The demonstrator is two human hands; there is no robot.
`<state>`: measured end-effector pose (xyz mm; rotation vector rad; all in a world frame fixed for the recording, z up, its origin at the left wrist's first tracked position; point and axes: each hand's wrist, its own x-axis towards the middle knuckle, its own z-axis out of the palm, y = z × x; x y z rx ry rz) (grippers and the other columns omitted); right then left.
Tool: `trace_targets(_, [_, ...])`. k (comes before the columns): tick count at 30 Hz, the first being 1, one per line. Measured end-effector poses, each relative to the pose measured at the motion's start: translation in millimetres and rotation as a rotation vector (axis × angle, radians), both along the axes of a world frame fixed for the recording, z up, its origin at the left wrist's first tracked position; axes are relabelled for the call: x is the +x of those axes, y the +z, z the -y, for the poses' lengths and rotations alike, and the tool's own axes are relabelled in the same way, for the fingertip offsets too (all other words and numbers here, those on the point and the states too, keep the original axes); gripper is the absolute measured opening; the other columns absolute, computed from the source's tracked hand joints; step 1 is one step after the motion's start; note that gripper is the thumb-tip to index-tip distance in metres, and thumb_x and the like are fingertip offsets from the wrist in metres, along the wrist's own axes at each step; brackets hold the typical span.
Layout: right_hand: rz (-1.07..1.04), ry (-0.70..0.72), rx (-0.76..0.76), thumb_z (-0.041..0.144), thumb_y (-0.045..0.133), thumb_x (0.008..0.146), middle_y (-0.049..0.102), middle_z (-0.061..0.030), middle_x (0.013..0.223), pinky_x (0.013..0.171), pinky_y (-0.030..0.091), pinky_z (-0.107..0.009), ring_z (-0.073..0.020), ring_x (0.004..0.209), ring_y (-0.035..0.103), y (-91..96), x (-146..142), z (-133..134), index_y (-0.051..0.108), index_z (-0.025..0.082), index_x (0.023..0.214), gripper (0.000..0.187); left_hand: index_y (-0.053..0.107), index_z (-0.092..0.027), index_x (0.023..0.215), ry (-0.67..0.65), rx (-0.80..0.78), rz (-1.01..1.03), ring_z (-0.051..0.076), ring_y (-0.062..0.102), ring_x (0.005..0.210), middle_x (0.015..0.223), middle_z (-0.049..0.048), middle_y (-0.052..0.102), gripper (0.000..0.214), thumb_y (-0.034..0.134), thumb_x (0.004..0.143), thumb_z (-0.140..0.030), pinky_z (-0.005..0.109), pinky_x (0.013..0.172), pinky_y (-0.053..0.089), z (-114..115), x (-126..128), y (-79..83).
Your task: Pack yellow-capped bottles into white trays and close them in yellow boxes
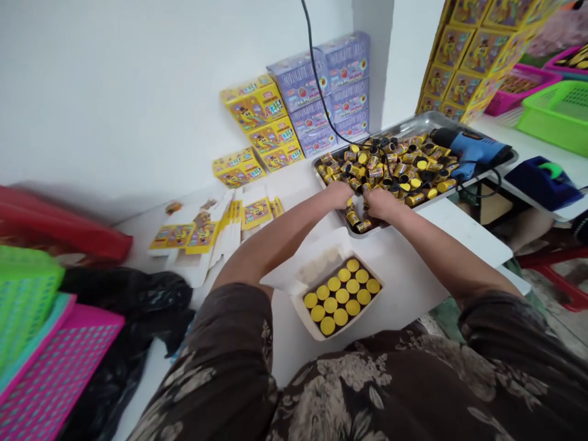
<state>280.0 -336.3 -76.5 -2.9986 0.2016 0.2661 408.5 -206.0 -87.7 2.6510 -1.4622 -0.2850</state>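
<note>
Both of my hands reach into the near left corner of a metal tray [436, 120] heaped with small cylindrical tubs [399, 168] with yellow lids and dark bases. My left hand [339, 195] is curled at the tray's left edge, fingertips down among the tubs. Just to its right, my right hand [380, 202] is closed too, fingers bent under and mostly hidden. What either hand grips cannot be made out. Nearer my body, an open white carton [309, 323] holds rows of upright tubs with yellow lids [342, 296], its flap raised on the far left side.
A blue heat gun [478, 149] lies across the tray's right end, its black cable looping over the tubs. Yellow boxes [260, 110] and purple boxes [303, 82] are stacked along the wall. Flattened yellow cartons [202, 236] lie left. Baskets [59, 361] stand lower left; a green basket [558, 116] is right.
</note>
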Motion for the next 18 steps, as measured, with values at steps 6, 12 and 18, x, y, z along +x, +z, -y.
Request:
trace_targets(6, [0.273,-0.137,0.293,0.015,0.075,0.08,0.077,-0.0123,0.098,0.083,0.059,-0.039,-0.0284,0.09,0.073,-14.7,-17.1,26.0,0.07,0.014,0.12,0.041,0.078,-0.016,0.087,0.177,-0.271,-0.071,0.041,0.072,0.12,0.112,0.0143,0.076,0.019,0.081,0.068,-0.016,0.046,0.103,0.054,-9.9,-6.0,7.7])
trace_targets(12, [0.709,0.022,0.956,0.036,0.084,0.077,0.071,-0.0014,0.088,0.066,0.05,-0.035,-0.0192,0.073,0.06,-2.5,-96.8,14.5,0.073,0.026,0.104,0.03,0.067,-0.023,0.104,0.516,-0.959,-0.252,0.02,0.07,0.089,0.091,-0.0005,0.072,0.032,0.085,0.087,-0.043,0.035,0.078,0.054,-136.9,-21.6,20.0])
trace_targets(18, [0.75,0.474,0.913,0.033,0.082,0.093,0.076,0.0004,0.083,0.062,0.047,-0.037,-0.0204,0.067,0.061,47.7,-172.3,-45.4,0.081,0.036,0.101,0.009,0.06,-0.034,0.112,0.63,-1.322,0.09,0.016,0.062,0.075,0.086,-0.0027,0.064,0.043,0.076,0.093,-0.068,0.034,0.061,0.049,-259.9,-168.9,36.3])
